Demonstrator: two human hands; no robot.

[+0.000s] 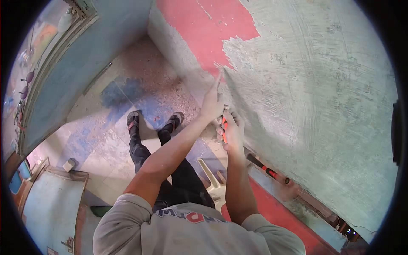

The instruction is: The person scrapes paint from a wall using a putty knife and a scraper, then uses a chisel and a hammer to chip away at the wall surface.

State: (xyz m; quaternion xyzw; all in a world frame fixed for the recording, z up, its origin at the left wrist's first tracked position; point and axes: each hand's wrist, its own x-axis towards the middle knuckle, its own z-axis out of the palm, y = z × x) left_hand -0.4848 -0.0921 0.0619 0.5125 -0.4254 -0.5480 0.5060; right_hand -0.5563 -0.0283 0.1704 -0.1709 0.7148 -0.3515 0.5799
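Note:
My right hand (234, 127) is closed round the orange-and-black handle (225, 126) of a scraper. Just ahead of it, my left hand (211, 105) is closed about the scraper's narrow blade (219, 78), fingers pointing toward the wall. The blade's tip meets the wall at the ragged lower edge of a red paint patch (206, 32). Around that patch, the wall (306, 76) is bare grey-white and marked with streaks. The blade's exact shape is partly hidden by my left hand.
A tool with an orange-and-black handle (276, 174) lies on the ledge at right. A cream plastic chair (209, 173) stands by my legs. Paint chips and blue stains (123, 91) cover the floor. A light-blue panel (80, 68) rises at left, and a small block (69, 165) sits below it.

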